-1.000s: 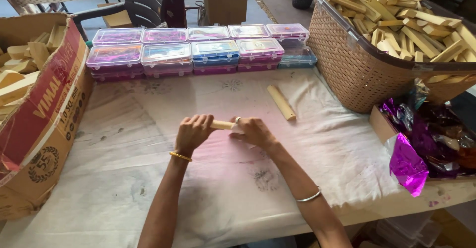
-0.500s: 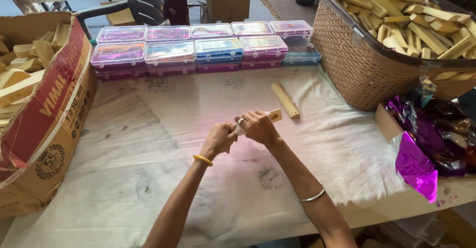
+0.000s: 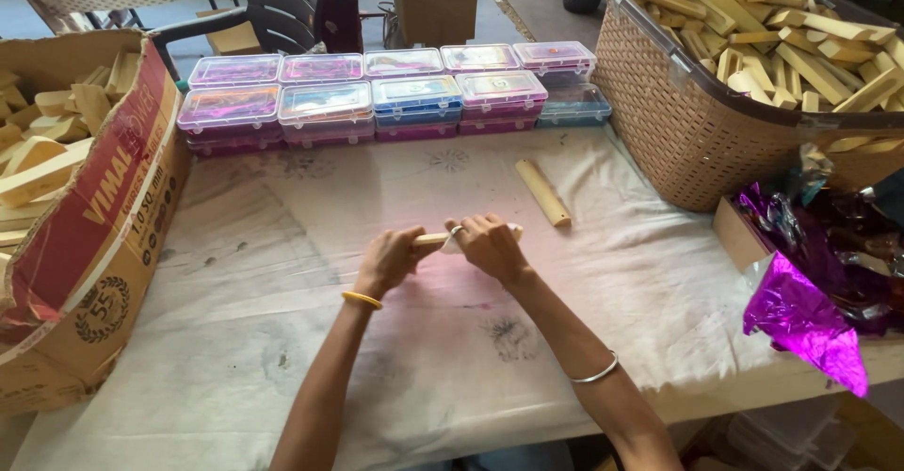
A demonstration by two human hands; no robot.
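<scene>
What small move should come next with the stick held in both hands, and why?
Probably keep rubbing along the stick. The left hand grips one end; the right hand presses what looks like a small pale pad on the other, though the pad is too hidden to be sure. A second stick lies apart on the cloth.

The off-white table cloth (image 3: 282,273) carries faint grey flower prints and a pink stain, and on it lies a pale yellow wooden stick (image 3: 541,191) — the same pale yellow as the short wooden stick (image 3: 430,238) between the left hand (image 3: 391,259), with its yellow bangle (image 3: 362,300), and the right hand (image 3: 485,245), with its silver bangle (image 3: 589,374). The clear plastic boxes (image 3: 395,94) have pink, purple and blue bases; the woven plastic basket (image 3: 687,122) is tan with a dark rim, the cardboard box (image 3: 94,235) brown with a red printed band, and the crumpled foil sheets (image 3: 805,316) shine magenta — some darker purple
</scene>
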